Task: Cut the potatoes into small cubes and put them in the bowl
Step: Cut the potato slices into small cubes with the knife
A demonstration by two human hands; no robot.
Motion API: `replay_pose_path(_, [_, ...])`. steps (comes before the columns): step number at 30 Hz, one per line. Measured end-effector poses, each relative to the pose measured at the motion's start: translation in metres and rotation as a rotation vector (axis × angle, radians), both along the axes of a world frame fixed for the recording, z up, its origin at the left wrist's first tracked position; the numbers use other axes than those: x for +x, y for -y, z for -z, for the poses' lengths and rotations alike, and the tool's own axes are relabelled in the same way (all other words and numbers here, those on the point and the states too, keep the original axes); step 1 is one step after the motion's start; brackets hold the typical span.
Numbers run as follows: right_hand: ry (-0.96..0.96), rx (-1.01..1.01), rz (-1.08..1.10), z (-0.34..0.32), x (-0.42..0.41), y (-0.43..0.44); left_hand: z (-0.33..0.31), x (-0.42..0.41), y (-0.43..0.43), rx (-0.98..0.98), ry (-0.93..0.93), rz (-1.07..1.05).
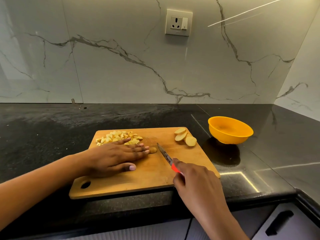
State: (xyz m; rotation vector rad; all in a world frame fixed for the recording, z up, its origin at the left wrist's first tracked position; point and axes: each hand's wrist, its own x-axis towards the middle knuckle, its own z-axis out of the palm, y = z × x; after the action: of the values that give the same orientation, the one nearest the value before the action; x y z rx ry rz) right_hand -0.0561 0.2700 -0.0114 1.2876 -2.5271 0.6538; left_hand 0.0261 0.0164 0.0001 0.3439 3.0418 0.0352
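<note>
We see the potato cubes [119, 137] heaped just beyond our left grip [114, 158], which lies flat with straight fingers on the cutting board [147, 177], a small potato end [153, 150] right beside it. Our right grip [192, 179] curls round the red-handled knife [164, 154]. Potato slices [186, 138] lie beyond it, and the orange bowl [230, 135] stands farther right on the desk [52, 135].

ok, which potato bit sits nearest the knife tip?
The lone brown end piece just off the left hand's fingers, beside the knife. The cube pile and the round slices lie farther back.
</note>
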Motion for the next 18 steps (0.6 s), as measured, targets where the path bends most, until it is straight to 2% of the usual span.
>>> replay_pose_path(18, [-0.043,0.040,-0.065,-0.010,0.006,0.013,0.006,-0.010,0.009,0.124,0.017,0.018])
